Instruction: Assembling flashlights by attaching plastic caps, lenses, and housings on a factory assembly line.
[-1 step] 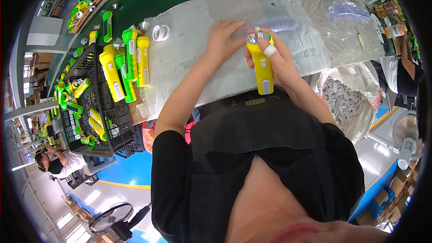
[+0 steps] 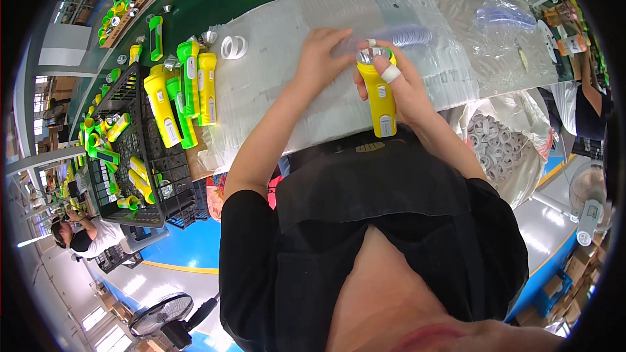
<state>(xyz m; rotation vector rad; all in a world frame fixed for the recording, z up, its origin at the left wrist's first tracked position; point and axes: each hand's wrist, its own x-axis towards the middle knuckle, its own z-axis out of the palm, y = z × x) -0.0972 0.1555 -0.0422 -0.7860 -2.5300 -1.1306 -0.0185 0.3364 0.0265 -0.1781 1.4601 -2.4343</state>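
Note:
My right hand [image 2: 412, 91] is wrapped round a yellow flashlight [image 2: 381, 104], held upright with its shiny reflector head at the top. White tape covers parts of the thumb and a finger. Just left of that head, my left hand [image 2: 318, 57] pinches a clear round lens [image 2: 349, 45] by its edge, between thumb and forefinger. The lens is see-through and its outline is faint. Beyond both hands lies a row of stacked clear lenses [image 2: 407, 36] on the plastic-covered table [image 2: 274, 91].
Yellow and green flashlights [image 2: 189, 81] lie left, beside a black crate [image 2: 134, 146] holding more. Two white rings [image 2: 233, 47] sit at the table's left. A sack of white rings [image 2: 499, 146] stands at right. Bagged clear lenses [image 2: 502, 16] lie far right. Other people work at both sides.

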